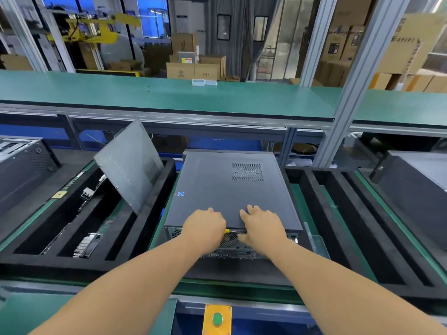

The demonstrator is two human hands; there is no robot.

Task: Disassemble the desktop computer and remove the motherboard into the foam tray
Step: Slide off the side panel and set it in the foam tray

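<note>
In the head view, the computer (229, 189) is lying flat at center between foam trays (145, 238), the left hand (204, 227) gripping a yellow-handled screwdriver (227, 230) at its six o'clock edge, the right hand (262, 224) resting fingers loosely spread on the lid just beside it.

Dark grey desktop computer (229, 192) lies flat, side panel closed, rear ports facing the person; black foam tray (79, 245) left holds upright boards.
</note>
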